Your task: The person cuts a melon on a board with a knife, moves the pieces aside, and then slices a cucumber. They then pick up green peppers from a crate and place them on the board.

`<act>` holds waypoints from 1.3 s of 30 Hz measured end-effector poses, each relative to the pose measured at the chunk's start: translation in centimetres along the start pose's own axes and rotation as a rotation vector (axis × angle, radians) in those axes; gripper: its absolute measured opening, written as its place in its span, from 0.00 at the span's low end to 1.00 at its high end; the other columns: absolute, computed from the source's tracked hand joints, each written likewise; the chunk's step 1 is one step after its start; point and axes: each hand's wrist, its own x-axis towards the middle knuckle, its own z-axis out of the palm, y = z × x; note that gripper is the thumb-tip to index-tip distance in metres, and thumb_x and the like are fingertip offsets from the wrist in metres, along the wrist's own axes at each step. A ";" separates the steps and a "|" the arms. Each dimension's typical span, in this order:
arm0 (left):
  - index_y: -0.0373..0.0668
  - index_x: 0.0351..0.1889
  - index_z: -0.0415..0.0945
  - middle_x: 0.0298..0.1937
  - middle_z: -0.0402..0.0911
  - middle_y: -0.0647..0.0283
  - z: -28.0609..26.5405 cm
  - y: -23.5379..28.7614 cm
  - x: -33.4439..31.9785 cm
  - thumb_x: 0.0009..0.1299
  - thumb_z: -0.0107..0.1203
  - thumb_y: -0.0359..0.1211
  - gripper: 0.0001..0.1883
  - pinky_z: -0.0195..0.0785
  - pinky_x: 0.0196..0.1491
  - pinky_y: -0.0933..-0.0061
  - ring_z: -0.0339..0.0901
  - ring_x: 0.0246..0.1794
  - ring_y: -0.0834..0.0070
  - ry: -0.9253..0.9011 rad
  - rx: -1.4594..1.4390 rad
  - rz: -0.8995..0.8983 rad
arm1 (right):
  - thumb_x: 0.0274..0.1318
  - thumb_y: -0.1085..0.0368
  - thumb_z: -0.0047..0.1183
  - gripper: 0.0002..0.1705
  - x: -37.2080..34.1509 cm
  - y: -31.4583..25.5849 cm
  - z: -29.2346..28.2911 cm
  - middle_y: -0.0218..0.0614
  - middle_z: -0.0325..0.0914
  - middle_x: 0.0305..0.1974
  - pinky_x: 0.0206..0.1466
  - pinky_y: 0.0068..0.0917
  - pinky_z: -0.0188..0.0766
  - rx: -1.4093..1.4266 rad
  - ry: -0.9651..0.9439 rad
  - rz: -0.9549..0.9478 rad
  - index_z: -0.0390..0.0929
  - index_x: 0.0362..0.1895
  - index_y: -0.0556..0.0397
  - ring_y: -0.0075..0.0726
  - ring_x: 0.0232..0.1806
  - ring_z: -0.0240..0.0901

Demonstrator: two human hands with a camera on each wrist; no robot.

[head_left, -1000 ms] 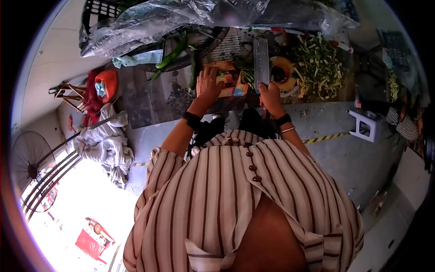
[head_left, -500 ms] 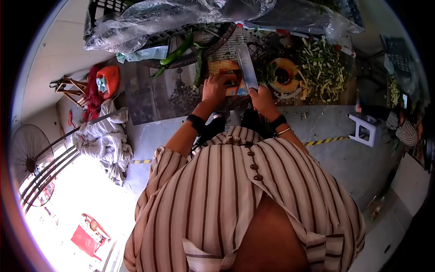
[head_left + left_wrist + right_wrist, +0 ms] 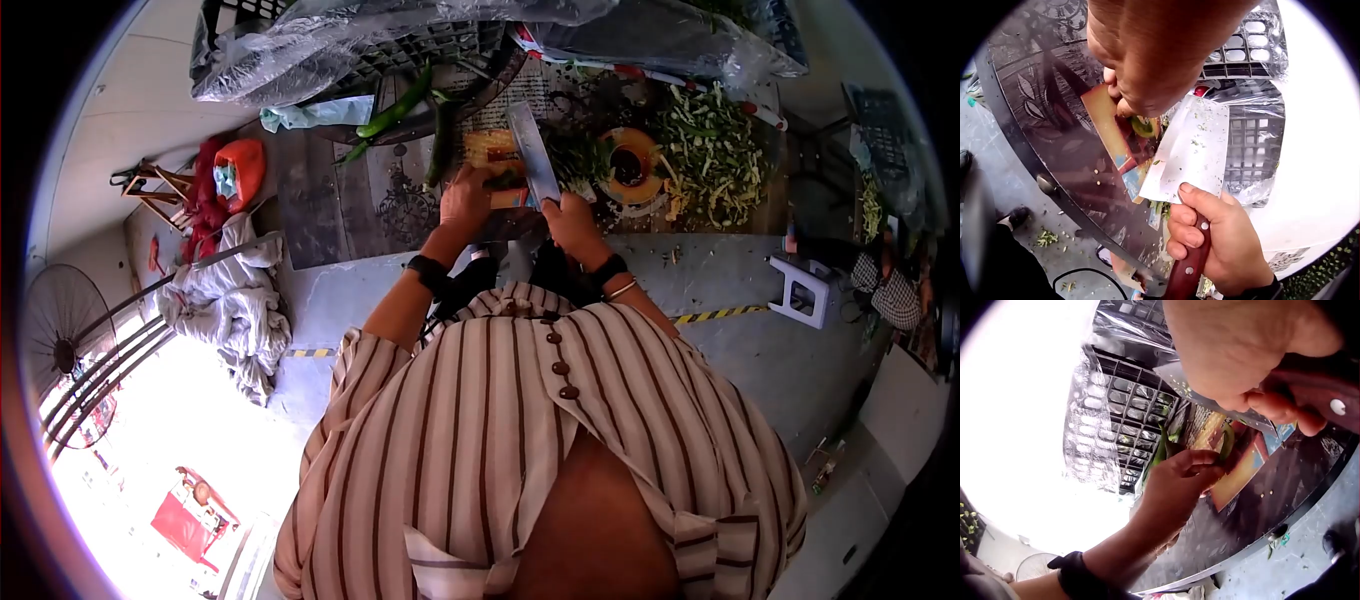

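My right hand [image 3: 577,224] grips a cleaver [image 3: 1191,153] by its riveted reddish-brown handle [image 3: 1191,265], thumb near the base of the blade. Bits of green cling to the broad blade, which slants close beside my left hand [image 3: 465,203]. In the right wrist view, the fingers and thumb of that left hand pinch a green pepper [image 3: 1227,440]. A cut, open end of the pepper faces the blade in the left wrist view. Beneath it lies a colourful printed board [image 3: 1105,125] in yellow, red and blue.
Chopped green pieces [image 3: 712,160] are heaped on the table's right, beside a round orange patch with a dark centre [image 3: 630,165]. Long whole green peppers [image 3: 400,105] lie left of the board. A plastic-draped black crate [image 3: 440,45] stands behind; a white stool [image 3: 800,290] is on the floor.
The cleaver has swung left from beside the orange patch to my left hand. My left hand has drawn back from its outstretched pose, fingers now gathered at the pepper.
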 end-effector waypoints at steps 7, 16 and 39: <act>0.43 0.39 0.73 0.34 0.78 0.56 1.3 0.3 0.0 0.54 0.55 0.35 0.15 0.68 0.37 0.61 0.75 0.36 0.57 -0.058 -0.043 -0.044 | 0.47 0.61 0.47 0.17 0.4 1.4 1.0 0.57 0.67 0.20 0.29 0.46 0.62 -0.042 0.011 -0.050 0.68 0.20 0.65 0.63 0.26 0.66; 0.46 0.40 0.70 0.34 0.78 0.57 2.0 1.9 0.0 0.56 0.55 0.41 0.16 0.68 0.36 0.59 0.75 0.35 0.55 -0.029 -0.025 -0.057 | 0.49 0.64 0.45 0.14 0.5 -0.5 1.9 0.57 0.68 0.19 0.28 0.44 0.63 -0.226 0.078 -0.200 0.68 0.23 0.66 0.63 0.26 0.67; 0.42 0.36 0.64 0.29 0.76 0.53 2.1 3.0 0.3 0.54 0.58 0.40 0.18 0.68 0.30 0.59 0.75 0.30 0.56 -0.128 0.070 -0.036 | 0.50 0.69 0.43 0.11 0.7 -1.9 1.8 0.57 0.68 0.18 0.24 0.46 0.64 -0.261 0.060 -0.230 0.64 0.30 0.70 0.61 0.22 0.68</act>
